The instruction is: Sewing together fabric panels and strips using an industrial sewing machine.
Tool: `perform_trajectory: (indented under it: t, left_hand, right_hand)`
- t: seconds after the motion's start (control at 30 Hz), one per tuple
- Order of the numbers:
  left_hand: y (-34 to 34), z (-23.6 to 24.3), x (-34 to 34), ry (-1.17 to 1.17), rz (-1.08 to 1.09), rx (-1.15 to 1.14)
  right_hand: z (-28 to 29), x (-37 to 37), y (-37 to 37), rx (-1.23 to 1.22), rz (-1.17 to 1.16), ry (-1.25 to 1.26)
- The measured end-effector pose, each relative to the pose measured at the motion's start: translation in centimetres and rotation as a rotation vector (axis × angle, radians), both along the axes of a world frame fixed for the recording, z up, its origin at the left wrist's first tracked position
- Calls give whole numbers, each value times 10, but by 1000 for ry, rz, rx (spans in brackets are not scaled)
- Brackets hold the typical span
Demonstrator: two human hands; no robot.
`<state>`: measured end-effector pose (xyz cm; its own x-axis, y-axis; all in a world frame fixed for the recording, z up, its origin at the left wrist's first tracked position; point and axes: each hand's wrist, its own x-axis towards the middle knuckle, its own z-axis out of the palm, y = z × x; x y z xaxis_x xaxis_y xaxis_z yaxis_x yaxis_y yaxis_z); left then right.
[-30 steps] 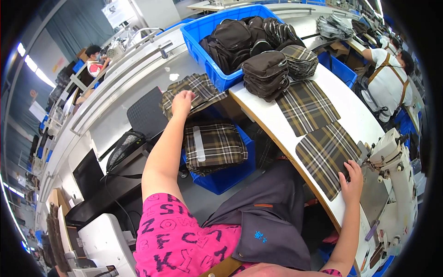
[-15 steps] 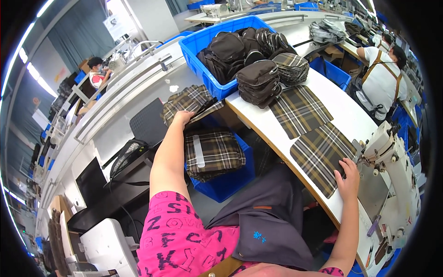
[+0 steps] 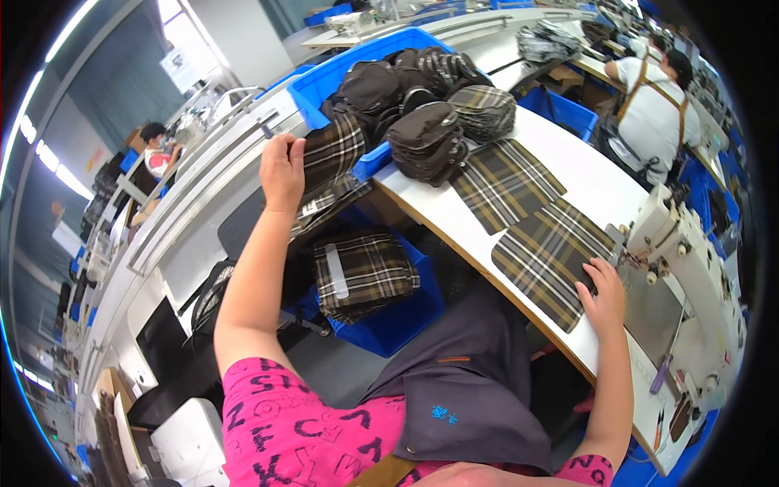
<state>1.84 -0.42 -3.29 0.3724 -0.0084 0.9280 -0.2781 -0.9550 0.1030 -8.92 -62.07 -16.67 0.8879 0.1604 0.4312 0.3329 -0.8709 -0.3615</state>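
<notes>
My left hand (image 3: 282, 174) is raised beside the blue bin, its fingers closed on the edge of a plaid fabric panel (image 3: 337, 150). That panel stands up against the bin's side, above more plaid fabric (image 3: 329, 203). My right hand (image 3: 604, 300) rests with fingers spread on the edge of another plaid panel (image 3: 544, 264), flat on the white table (image 3: 596, 158). This panel's far edge meets a second flat one (image 3: 507, 187). Close by the right hand stands a white sewing machine (image 3: 661, 231).
The blue bin (image 3: 312, 93) holds black pouches; a stack of dark pouches (image 3: 426, 146) and a plaid stack (image 3: 483, 112) stand beside it. Below, a blue box (image 3: 426, 284) bears folded plaid fabric (image 3: 369, 276). A purple-handled tool (image 3: 661, 375) lies near the machine. Other people sit farther off.
My left hand has moved up and left, raising the plaid panel from the pile toward the bin. My right hand stays on its panel; the whole view has shifted slightly.
</notes>
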Motion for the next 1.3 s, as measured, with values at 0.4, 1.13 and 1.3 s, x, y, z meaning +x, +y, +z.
perform_trajectory:
  t: [0.4, 1.13, 1.3]
  left_hand:
    - [-289, 66, 4, 720, -930, -296]
    - [-493, -148, 52, 786, -1066, 246]
    - [-490, -145, 47, 779, -1096, 274]
  right_hand:
    - [-16, 7, -14, -96, 40, -18]
    - [13, -46, -21, -299, 141, -45]
    - [10, -52, -18, -440, 254, -114]
